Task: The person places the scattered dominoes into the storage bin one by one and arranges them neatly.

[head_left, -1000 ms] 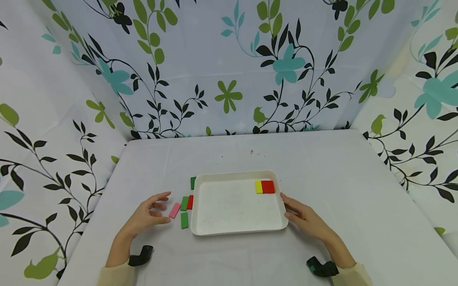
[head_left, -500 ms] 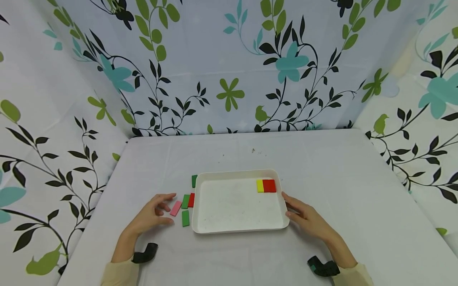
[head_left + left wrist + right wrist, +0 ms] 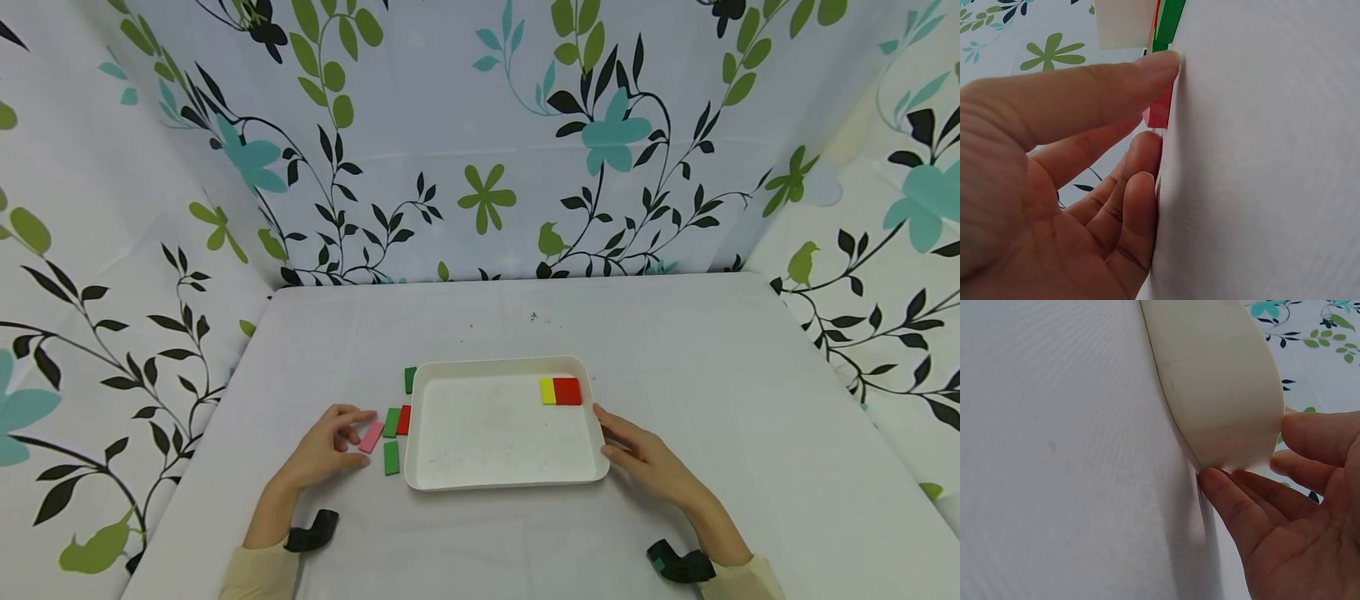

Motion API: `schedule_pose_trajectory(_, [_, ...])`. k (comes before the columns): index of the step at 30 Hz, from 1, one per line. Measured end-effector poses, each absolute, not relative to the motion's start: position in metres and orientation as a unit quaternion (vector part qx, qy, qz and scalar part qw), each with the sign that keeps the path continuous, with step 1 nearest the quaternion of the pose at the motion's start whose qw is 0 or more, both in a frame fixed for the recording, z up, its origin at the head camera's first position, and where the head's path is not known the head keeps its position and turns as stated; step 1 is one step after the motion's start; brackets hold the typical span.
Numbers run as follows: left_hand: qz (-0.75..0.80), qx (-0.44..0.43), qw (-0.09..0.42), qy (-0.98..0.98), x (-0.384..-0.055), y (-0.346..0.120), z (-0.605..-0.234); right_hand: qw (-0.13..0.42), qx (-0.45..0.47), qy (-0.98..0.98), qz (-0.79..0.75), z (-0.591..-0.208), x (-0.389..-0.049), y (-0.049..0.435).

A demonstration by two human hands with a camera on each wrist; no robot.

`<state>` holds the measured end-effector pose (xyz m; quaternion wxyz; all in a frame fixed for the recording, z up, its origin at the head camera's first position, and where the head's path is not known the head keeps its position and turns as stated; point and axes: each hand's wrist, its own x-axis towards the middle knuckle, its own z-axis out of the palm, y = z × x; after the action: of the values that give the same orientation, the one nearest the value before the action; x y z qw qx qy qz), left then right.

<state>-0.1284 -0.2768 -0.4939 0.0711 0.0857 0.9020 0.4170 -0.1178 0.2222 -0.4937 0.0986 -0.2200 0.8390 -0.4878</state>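
Observation:
In the head view my left hand [image 3: 318, 450] rests on the table around a small pink block [image 3: 371, 437]. Its thumb and forefinger stand apart on either side of the block, with the other fingers bent behind. The left wrist view has the thumb partly covering the pink block [image 3: 1159, 111], close over the cloth. My right hand [image 3: 648, 467] touches the right end of a shallow white tray [image 3: 487, 483] with relaxed fingertips. Seen from the right wrist, the fingertips meet the outer wall of the tray [image 3: 1222, 387] at its rim and base.
Beside the tray's left edge lie a red block [image 3: 403, 420] and green blocks [image 3: 392, 458], [image 3: 409, 380]; another green block [image 3: 392, 422] touches the red one. Inside the tray, a yellow block [image 3: 547, 391] adjoins a red block [image 3: 567, 391]. Patterned curtains [image 3: 487, 250] surround the table.
My left hand has moved slightly right, closer around the pink block. The right hand stays at the tray's end, and the tray and blocks keep their arrangement.

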Motion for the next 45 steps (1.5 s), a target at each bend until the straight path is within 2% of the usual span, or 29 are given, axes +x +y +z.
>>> schedule_pose_trajectory(13, [0.412, 0.092, 0.068, 0.904, -0.1267, -0.2733, -0.4919, 0.097, -0.223, 0.84, -0.485, -0.4949, -0.1153, 0.2226])
schedule_pose_trajectory(33, [0.409, 0.048, 0.046, 0.91, -0.1279, -0.2756, -0.4953, 0.101, -0.224, 0.833, -0.495, -0.4931, -0.1152, 0.2218])
schedule_pose_trajectory(45, [0.498, -0.002, 0.076, 0.864, -0.1263, -0.2788, -0.4881, 0.102, -0.22, 0.838, -0.488, -0.4933, -0.1174, 0.2223])
